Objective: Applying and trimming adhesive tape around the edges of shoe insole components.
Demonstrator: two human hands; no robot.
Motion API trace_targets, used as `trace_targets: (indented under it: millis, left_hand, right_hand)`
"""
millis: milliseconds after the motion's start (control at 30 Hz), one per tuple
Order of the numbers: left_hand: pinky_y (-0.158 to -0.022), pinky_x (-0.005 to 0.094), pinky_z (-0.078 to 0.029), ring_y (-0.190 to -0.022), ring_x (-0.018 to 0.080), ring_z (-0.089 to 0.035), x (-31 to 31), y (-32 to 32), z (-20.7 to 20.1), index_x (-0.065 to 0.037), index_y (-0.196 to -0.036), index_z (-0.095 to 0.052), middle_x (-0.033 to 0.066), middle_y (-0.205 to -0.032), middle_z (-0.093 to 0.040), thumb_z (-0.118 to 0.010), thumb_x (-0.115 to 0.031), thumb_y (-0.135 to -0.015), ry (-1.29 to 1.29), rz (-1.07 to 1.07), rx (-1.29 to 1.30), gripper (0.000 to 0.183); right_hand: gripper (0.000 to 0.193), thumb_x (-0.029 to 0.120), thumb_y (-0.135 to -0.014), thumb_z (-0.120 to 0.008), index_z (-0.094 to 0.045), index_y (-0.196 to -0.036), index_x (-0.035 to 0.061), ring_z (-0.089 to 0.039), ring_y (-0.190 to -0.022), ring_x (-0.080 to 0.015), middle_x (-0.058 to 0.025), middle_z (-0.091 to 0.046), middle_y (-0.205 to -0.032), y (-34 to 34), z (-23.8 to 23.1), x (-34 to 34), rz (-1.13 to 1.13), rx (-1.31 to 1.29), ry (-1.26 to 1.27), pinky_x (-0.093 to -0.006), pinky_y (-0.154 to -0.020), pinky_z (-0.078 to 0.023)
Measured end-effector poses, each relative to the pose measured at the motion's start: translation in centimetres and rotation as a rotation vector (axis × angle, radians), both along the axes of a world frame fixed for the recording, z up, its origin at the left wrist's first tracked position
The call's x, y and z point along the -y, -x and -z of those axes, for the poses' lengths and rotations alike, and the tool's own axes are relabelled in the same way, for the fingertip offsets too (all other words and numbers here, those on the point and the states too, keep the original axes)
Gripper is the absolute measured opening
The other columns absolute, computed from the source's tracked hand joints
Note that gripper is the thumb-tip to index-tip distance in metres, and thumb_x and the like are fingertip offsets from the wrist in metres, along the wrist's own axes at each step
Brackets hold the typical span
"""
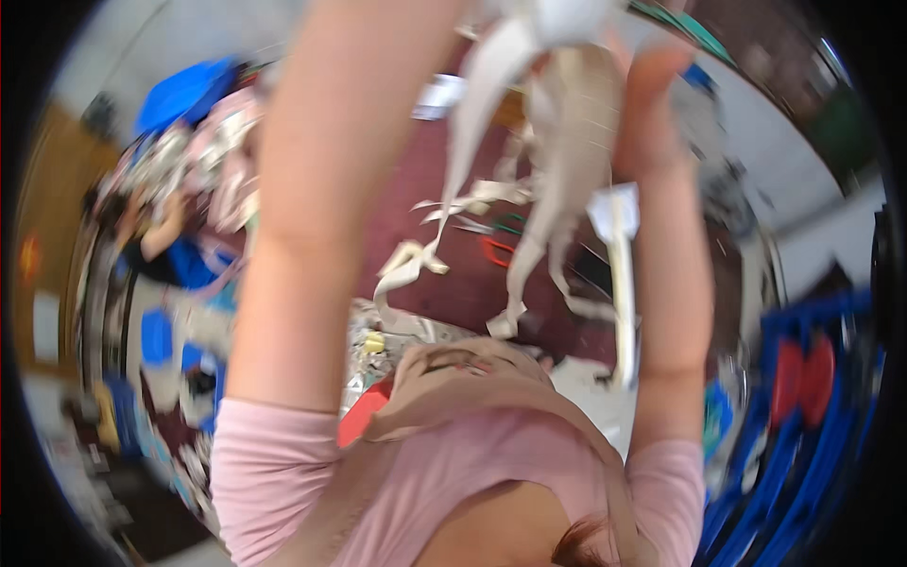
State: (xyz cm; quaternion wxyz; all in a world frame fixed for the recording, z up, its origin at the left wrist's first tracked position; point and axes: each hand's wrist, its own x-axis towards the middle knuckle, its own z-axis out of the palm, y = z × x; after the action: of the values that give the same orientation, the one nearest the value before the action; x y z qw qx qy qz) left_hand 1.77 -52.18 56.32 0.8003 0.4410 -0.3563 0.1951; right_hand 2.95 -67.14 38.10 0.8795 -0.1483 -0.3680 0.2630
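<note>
Left forearm raised, left hand cut off by the top edge; its grip cannot be told. Beige fabric strips (567, 142) are held aloft between the arms. Right hand (652, 85) is closed on them, blurred.

Beige cloth strips (529, 189) hang over a dark red floor (444, 283); pink sleeves (274, 463); blue crates (812, 397).

The floor under me has a dark maroon mat (444, 283), with loose pale fabric strips (416, 260) scattered over it. A pair of red-handled scissors (498, 248) lies there too, next to green-handled ones (510, 225). Everything's pretty blurry.
</note>
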Motion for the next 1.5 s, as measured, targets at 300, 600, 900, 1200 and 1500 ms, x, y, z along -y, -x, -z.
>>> trace_targets:
  millis: [300, 600, 900, 1200, 1500]
  left_hand:
    - [-0.071, 0.0396, -0.054, -0.076, 0.0245, -0.063, -24.9, 5.2, -7.2, 0.001, -0.098, -0.054, 0.014, -0.081, -0.062, -0.05, -0.022, -0.085, 0.226, -0.032, -0.101, 0.026]
    - [-0.053, 0.0277, -0.05, -0.059, 0.0167, -0.058, -53.0, 18.5, -1.9, -0.009, -0.077, -0.056, 0.0031, -0.064, -0.057, -0.061, -0.006, -0.077, 0.316, -0.733, -0.11, 0.006]
    - [-0.07, 0.0398, -0.05, -0.074, 0.0206, -0.058, -64.1, 31.7, 3.1, -0.003, -0.093, -0.054, 0.0077, -0.081, -0.059, -0.057, -0.018, -0.085, 0.357, -0.753, -0.299, 0.017]
    - [-0.064, 0.0255, -0.041, -0.071, 0.0153, -0.051, -45.4, 21.4, 10.2, 0.003, -0.13, -0.038, 0.0091, -0.089, -0.055, -0.043, -0.039, -0.094, -0.013, -0.263, -0.389, 0.055]
    - [-0.07, 0.0289, -0.051, -0.079, 0.0174, -0.061, -23.8, 10.9, 23.7, -0.001, -0.129, -0.038, 0.0132, -0.107, -0.059, -0.06, -0.022, -0.085, -0.286, 0.111, -0.625, 0.053]
  right_hand:
    - [0.076, 0.037, -0.074, -0.072, -0.039, -0.128, -0.0055, -0.061, -0.089, -0.0275, -0.0243, -0.06, -0.102, 15.4, 9.7, -19.8, -0.934, 0.082, 0.359, -0.0342, -0.077, -0.048]
    - [0.061, 0.02, -0.059, -0.078, -0.053, -0.11, -0.0004, -0.059, -0.093, -0.018, -0.0111, -0.057, -0.107, 15.5, 14.5, -11.6, -0.621, -0.471, 0.69, -0.0278, -0.077, -0.048]
    - [0.046, 0.008, -0.068, -0.072, -0.055, -0.111, 0.0017, -0.057, -0.076, -0.0092, -0.0001, -0.063, -0.09, 18.1, 14.7, -9.5, -0.374, -0.032, 1.325, -0.0229, -0.071, -0.046]
    - [0.028, -0.005, -0.07, -0.059, -0.062, -0.098, 0.0004, -0.058, -0.071, -0.0076, -0.0018, -0.062, -0.079, 17.1, 14.2, -5.6, 0.147, 0.188, 1.527, -0.0238, -0.061, -0.048]
    - [0.031, 0.012, -0.084, -0.062, -0.055, -0.113, 0.0018, -0.057, -0.072, -0.0084, -0.0022, -0.06, -0.087, 13.7, 6.1, -4.5, 0.671, 0.207, 1.523, -0.0229, -0.066, -0.046]
